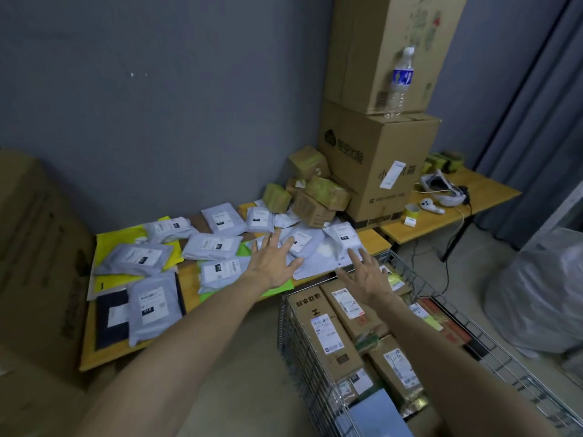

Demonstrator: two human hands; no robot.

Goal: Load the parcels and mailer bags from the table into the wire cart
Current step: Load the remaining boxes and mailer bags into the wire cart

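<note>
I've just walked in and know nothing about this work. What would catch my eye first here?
Two bare arms stretch forward, the left hand and right hand spread open toward grey mailer bags scattered across the wooden table. Beside the table, under the right hand, stands a wire cart already packed with labelled cardboard parcels. At the back wall two big cardboard boxes are stacked, a water bottle standing on the lower one.

A carton (392,370) in the wire cart (295,342) bears handwritten "1-5"; other print is too blurred.
</note>
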